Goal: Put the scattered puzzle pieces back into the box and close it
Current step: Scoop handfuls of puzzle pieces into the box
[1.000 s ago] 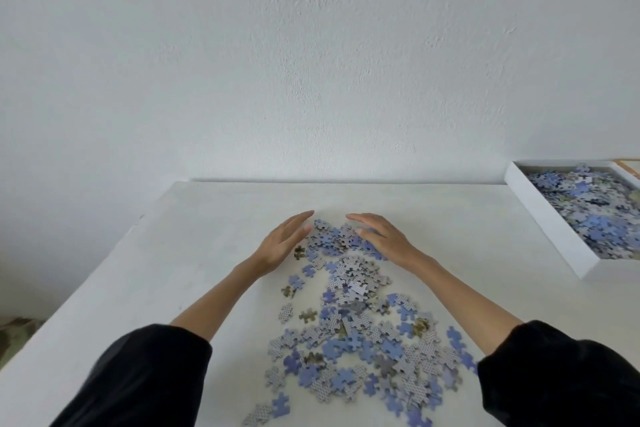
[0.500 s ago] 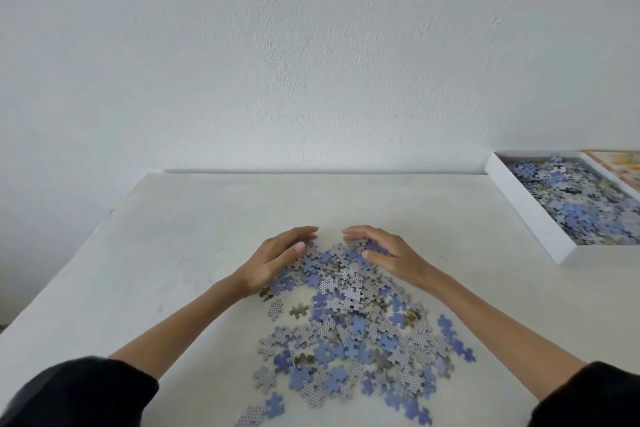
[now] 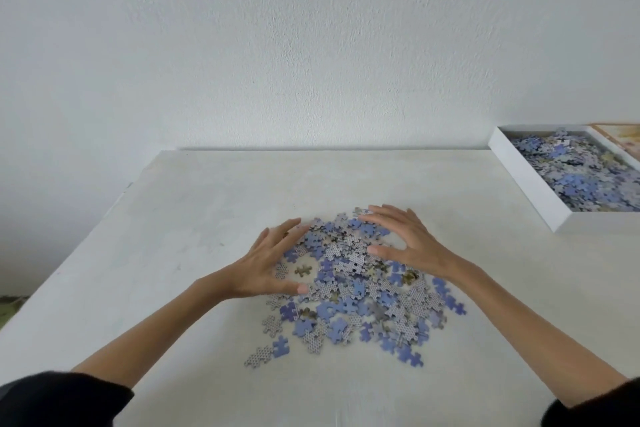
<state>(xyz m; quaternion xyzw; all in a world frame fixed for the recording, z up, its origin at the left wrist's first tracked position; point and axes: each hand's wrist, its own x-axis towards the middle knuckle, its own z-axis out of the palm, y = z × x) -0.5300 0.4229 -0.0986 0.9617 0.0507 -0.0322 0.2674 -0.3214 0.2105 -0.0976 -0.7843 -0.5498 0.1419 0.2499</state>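
Flanking the far end of the pieces (image 3: pixel 360 291) heaped on the surface (image 3: pixel 173 218), both hands are spread flat. The left hand (image 3: pixel 270 263) touches the heap's left edge, fingers straight, gripping nothing. The right hand (image 3: pixel 405 243) lies over the right edge, fingers splayed, holding nothing. The box (image 3: pixel 526 184), open and part-filled with pieces, sits well apart at far right.

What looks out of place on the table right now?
Two stray puzzle pieces lie apart from the main pile, toward its near left, outside the left hand and right hand. Nothing looks damaged.
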